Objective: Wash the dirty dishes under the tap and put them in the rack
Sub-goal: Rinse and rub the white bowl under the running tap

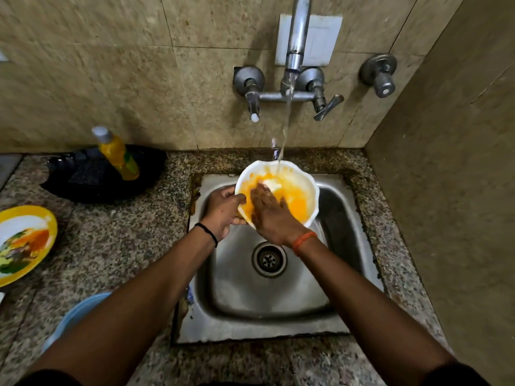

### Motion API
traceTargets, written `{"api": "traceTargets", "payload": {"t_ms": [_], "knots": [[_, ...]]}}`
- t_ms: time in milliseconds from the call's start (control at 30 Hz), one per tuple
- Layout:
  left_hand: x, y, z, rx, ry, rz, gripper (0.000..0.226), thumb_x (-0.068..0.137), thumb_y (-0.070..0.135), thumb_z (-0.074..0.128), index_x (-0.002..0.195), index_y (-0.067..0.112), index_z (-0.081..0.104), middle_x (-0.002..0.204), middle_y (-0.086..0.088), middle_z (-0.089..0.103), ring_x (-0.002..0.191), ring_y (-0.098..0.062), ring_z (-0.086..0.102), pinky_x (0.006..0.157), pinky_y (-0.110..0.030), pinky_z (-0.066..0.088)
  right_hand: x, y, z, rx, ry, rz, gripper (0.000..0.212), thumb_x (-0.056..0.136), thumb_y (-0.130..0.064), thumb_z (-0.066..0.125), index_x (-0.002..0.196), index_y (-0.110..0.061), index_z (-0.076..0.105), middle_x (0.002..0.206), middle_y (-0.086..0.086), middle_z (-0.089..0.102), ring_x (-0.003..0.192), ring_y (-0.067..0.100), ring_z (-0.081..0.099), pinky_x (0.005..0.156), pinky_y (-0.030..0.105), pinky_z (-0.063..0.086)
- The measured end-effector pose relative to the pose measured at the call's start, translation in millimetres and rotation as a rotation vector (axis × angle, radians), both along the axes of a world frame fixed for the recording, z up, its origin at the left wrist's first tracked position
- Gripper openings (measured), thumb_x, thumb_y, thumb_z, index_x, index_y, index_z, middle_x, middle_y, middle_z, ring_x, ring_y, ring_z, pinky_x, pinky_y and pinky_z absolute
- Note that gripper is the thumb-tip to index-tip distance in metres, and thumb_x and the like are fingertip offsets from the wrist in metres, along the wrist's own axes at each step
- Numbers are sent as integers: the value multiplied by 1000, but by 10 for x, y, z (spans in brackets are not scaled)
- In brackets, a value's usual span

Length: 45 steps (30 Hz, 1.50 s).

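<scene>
Orange residue coated the white scalloped plastic bowl, held tilted over the square steel sink under the tap's stream. The left hand gripped its rim; the right hand pressed flat fingers inside.

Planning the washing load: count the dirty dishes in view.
2. A white bowl held over the sink under the water, and a yellow plate on the counter at left. More may lie out of frame.

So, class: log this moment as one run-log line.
left hand grips bowl rim | right hand rubs inside | tap running | over sink
</scene>
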State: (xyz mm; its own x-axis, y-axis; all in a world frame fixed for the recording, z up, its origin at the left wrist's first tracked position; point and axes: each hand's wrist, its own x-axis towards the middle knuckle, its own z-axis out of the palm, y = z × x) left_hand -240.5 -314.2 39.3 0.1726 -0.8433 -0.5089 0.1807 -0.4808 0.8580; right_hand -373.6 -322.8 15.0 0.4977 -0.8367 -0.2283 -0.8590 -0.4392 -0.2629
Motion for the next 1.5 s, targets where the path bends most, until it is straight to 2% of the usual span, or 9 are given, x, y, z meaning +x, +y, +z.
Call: {"api": "traceTargets", "payload": {"t_ms": [167,300,433,600,700,867,1200,1367,1500], "knots": [[-48,-18,-12,-1,33,45,27,84,-5,51,89,17,66,68,-3,64,56,-19,59,59,-33,56,-170,-159,26,-201,-33,-259,66,88,-31,55,147,-7,36,153,20,33,138,42,34,110,50,30],[-45,3,-15,7,38,63,26,82,-6,52,80,17,65,61,-4,60,47,-17,51,55,-28,47,-81,19,-51,-116,-40,16,57,101,-35,35,154,-21,20,162,9,10,149,29,14,115,47,20],[8,-3,-60,42,46,104,25,84,-3,52,98,15,63,73,-6,65,56,-22,62,64,-36,56,-349,-88,-27,-114,98,-162,63,101,-52,26,155,-21,16,162,14,8,150,30,8,120,43,10],[60,2,-105,60,48,138,28,82,-4,51,97,16,64,65,-7,63,45,-17,54,57,-30,52,-301,350,37,-48,-60,112,57,99,-55,29,147,-25,40,152,3,40,144,23,29,118,37,13],[84,21,-143,76,72,151,27,83,-2,52,97,18,66,73,-11,63,53,-20,52,61,-34,52,-480,287,25,-222,133,-82,70,93,-65,17,135,-26,55,143,1,53,143,29,31,118,52,5],[7,62,-146,44,62,162,28,83,-5,50,89,18,66,50,-1,62,42,-18,47,54,-27,41,-215,573,137,18,-157,-8,67,90,-72,32,132,-23,53,131,3,60,119,25,54,96,35,40],[-19,16,-116,36,56,33,26,86,-1,53,98,20,63,78,-4,68,59,-19,65,63,-34,57,-332,13,-41,-74,192,-217,81,94,-66,23,155,-13,9,161,19,4,150,32,4,121,46,1],[48,21,-99,16,26,95,29,86,-5,50,101,15,63,53,0,60,35,-9,52,43,-22,50,-104,398,160,183,-193,-10,48,104,-42,29,146,-20,39,143,10,50,128,29,47,101,37,38],[59,66,-149,78,77,-2,26,90,2,51,108,16,64,64,-2,69,49,-13,66,53,-31,58,-199,2,102,177,-255,63,44,103,-41,36,142,-25,46,150,4,43,138,23,39,112,39,31]]}}
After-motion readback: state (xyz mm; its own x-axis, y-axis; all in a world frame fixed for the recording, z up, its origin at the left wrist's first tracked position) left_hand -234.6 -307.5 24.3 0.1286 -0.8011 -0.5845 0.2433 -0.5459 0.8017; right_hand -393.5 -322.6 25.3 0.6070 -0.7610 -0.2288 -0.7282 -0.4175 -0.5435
